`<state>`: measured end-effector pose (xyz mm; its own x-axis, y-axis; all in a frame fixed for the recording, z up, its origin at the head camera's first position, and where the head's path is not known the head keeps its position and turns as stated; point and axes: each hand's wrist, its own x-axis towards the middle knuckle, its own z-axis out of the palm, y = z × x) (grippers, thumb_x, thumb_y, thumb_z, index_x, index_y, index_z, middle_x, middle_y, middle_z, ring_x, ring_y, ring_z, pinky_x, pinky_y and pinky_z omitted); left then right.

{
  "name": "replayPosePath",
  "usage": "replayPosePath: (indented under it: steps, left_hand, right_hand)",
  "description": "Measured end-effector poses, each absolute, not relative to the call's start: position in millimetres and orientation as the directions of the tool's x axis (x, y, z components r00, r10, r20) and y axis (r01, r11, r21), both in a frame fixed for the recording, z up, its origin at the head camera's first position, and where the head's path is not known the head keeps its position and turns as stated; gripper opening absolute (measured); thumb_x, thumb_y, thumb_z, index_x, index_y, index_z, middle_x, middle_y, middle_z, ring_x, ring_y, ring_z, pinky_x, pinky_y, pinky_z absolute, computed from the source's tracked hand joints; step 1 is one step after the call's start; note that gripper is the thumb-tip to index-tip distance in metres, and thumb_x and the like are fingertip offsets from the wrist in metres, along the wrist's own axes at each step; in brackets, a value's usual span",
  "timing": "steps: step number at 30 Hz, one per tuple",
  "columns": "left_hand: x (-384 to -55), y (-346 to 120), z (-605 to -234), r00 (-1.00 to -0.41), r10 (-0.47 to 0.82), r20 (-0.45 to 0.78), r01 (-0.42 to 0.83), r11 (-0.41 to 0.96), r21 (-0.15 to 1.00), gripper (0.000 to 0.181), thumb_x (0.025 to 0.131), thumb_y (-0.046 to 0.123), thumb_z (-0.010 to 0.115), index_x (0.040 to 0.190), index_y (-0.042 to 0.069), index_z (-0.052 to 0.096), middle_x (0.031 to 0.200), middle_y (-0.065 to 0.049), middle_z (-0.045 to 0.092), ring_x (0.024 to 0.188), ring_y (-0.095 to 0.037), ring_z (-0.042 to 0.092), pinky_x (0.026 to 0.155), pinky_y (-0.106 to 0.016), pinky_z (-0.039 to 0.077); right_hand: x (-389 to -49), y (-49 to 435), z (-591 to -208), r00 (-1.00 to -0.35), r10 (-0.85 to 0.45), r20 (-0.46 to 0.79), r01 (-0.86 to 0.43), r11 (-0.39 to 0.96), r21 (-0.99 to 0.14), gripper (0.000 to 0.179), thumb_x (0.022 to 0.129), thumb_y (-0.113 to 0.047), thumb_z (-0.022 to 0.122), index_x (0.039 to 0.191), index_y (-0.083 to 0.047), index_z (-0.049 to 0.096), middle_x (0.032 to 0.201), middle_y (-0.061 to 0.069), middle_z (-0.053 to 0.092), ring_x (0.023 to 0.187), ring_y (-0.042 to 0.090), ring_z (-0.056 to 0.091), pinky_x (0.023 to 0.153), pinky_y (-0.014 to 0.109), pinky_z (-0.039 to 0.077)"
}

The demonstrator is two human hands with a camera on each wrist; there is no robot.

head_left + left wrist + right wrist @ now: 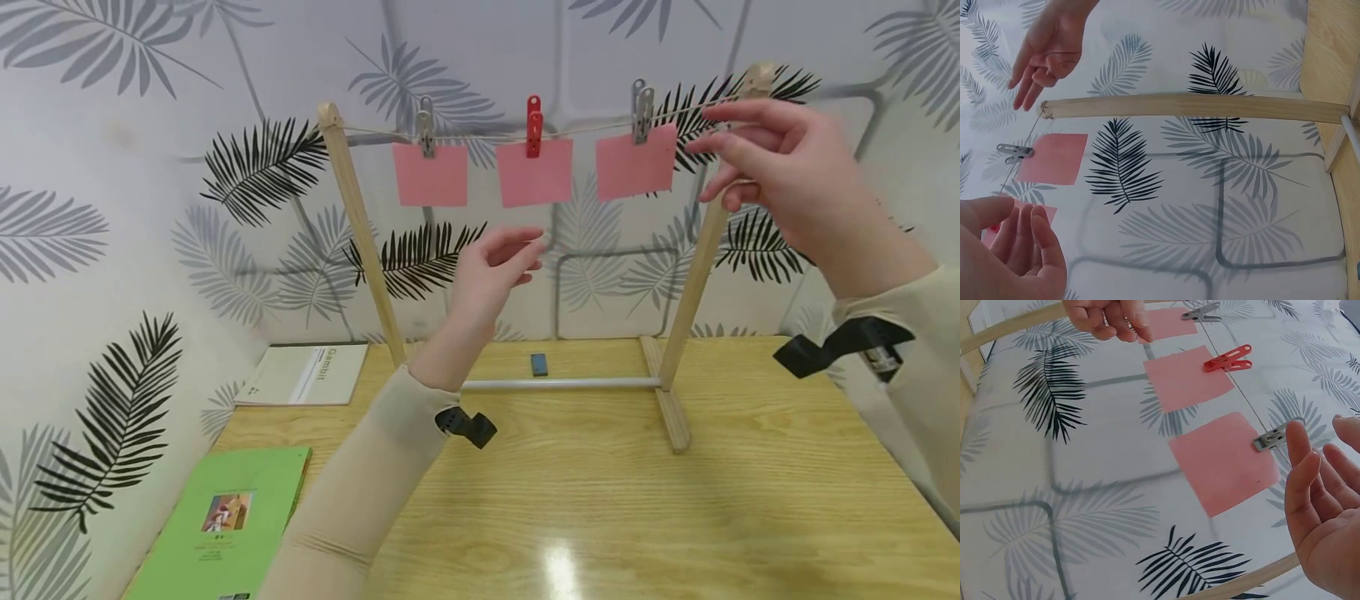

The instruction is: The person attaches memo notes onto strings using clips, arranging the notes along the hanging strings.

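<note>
Three pink paper squares hang from a string between two wooden posts. A grey clothespin holds the left square, a red clothespin the middle square, and another grey clothespin the right square. My left hand is raised below the middle square, fingers loosely bent, with nothing in it. Just right of the right square hovers my right hand, its fingers spread and relaxed. In the right wrist view, its fingertips appear close to the grey clothespin; contact cannot be judged.
The frame's left post and right post rise from the wooden table, joined low by a white rod. Behind the rod lies a small blue block. A pale book and a green book lie left.
</note>
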<state>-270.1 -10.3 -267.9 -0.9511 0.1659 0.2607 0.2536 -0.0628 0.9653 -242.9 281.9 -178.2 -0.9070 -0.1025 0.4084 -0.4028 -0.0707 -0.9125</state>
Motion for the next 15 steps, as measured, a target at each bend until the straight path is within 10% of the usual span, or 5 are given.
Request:
replayPosePath:
  steps: [15]
  left_hand:
    - [-252, -43, -292, -0.975, 0.135, 0.177, 0.177, -0.01, 0.984, 0.026, 0.095, 0.016, 0.068, 0.12, 0.011, 0.07, 0.116, -0.011, 0.07, 0.09, -0.011, 0.067, 0.092, -0.039, 0.054]
  right_hand:
    - [-222, 268, -267, -0.92, -0.122, 0.371, -0.361, -0.101, -0.927, 0.037, 0.096, -0.013, 0.063, 0.132, -0.004, 0.059, 0.104, 0.003, 0.075, 0.068, 0.016, 0.071, 0.053, 0.022, 0.053]
